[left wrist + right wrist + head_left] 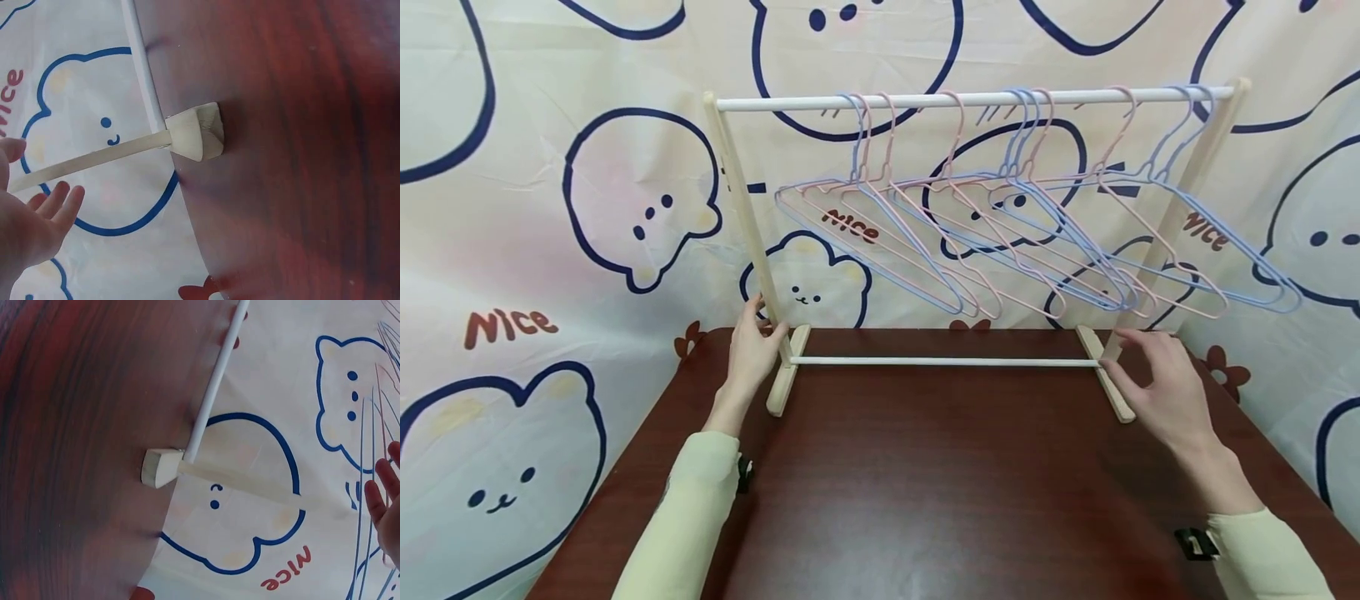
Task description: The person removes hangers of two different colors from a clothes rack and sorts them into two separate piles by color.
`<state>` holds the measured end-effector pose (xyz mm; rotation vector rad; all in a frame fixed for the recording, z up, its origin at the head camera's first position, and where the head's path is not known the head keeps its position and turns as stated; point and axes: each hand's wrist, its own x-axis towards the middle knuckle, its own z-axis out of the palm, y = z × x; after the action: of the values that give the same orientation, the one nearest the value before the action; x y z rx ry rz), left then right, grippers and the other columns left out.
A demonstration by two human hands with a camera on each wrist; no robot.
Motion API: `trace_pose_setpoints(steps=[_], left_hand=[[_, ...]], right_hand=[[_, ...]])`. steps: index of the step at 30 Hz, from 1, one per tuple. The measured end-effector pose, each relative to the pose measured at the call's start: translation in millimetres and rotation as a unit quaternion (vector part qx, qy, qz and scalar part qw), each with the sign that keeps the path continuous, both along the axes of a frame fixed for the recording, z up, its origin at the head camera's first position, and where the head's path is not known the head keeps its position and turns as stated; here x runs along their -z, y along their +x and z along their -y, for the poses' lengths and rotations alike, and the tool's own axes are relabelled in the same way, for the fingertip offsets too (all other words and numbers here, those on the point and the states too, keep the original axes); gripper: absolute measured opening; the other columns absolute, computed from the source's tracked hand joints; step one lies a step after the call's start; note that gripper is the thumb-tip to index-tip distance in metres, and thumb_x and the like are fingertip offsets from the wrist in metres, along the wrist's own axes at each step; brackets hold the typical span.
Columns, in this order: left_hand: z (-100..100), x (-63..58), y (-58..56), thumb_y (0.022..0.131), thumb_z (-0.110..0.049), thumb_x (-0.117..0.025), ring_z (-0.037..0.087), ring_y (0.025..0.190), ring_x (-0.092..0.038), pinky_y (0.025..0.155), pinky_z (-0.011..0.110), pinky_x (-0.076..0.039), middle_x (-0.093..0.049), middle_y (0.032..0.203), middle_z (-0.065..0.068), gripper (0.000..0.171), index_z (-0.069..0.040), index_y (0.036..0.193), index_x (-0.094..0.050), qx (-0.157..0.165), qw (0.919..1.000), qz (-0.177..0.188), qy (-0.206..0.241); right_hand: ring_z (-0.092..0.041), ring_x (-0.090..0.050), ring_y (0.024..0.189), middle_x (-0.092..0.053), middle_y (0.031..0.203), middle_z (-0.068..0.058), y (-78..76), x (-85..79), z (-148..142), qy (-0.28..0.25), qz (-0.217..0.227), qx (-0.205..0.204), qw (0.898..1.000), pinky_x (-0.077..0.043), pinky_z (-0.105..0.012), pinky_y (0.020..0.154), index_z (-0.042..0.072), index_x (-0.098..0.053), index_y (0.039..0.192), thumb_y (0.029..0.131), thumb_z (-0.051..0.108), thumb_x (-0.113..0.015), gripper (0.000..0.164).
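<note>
Clothes rack (943, 362), frame centre. Left hand (754, 350): fingers loosely open about left post (747, 208). Right hand (1165, 387): loosely open beside right post (1210, 150). Hangers (1078, 250) on top bar (985, 99), upper centre; brown table (940, 483) below.

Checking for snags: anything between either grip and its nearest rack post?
Nothing visible does: the left grip is at the left post, the right grip by the right post. The hangers hang from the top bar, not in between.
</note>
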<state>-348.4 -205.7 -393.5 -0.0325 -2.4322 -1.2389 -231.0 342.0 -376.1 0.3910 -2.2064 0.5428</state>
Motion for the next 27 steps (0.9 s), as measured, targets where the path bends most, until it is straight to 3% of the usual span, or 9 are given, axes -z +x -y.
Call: trace_pose_setpoints(steps=[6, 13, 20, 27], left_hand=[[-1.3, -1.6, -11.3, 0.097, -0.015, -0.063, 0.038, 0.112, -0.066, 0.085, 0.053, -0.059, -0.056, 0.14, 0.02, 0.062, -0.018, 0.153, -0.036, -0.017, 0.9993, -0.024, -0.02], [0.5, -1.3, -20.8, 0.096, -0.009, -0.062, 0.036, 0.099, -0.071, 0.077, 0.053, -0.06, -0.064, 0.127, 0.019, 0.048, -0.012, 0.142, -0.05, -0.04, 0.9963, -0.047, -0.06], [-1.0, 2.1, -21.0, 0.096, -0.008, -0.062, 0.037, 0.097, -0.071, 0.074, 0.053, -0.06, -0.066, 0.125, 0.019, 0.046, -0.012, 0.14, -0.053, -0.038, 0.9953, -0.061, -0.064], [-0.6, 3.2, -21.1, 0.094, -0.009, -0.065, 0.036, 0.091, -0.071, 0.07, 0.053, -0.059, -0.069, 0.12, 0.017, 0.045, -0.015, 0.137, -0.056, -0.06, 0.9943, -0.066, -0.057]], right_hand=[[-0.034, -0.051, 0.097, -0.062, 0.101, -0.02, 5.5, -6.5, -8.3, -0.009, -0.011, 0.003, 1.0, -0.032, -0.022, 0.083, -0.002, -0.063, 0.122, 0.074, -0.002, -0.081, 0.052], [-0.028, -0.05, 0.093, -0.062, 0.1, -0.02, 11.4, -12.3, -16.8, -0.025, -0.019, 0.004, 1.0, -0.028, -0.01, 0.086, -0.003, -0.064, 0.122, 0.073, -0.004, -0.08, 0.051], [-0.007, -0.045, 0.093, -0.062, 0.1, -0.024, 15.3, -19.8, -29.5, -0.028, -0.062, -0.001, 0.998, -0.028, -0.006, 0.086, -0.004, -0.063, 0.123, 0.071, -0.005, -0.078, 0.054], [0.01, -0.037, 0.095, -0.061, 0.102, -0.027, 14.9, -28.1, -39.9, -0.026, -0.071, -0.004, 0.997, -0.03, -0.006, 0.08, -0.004, -0.062, 0.126, 0.078, -0.001, -0.075, 0.05]])
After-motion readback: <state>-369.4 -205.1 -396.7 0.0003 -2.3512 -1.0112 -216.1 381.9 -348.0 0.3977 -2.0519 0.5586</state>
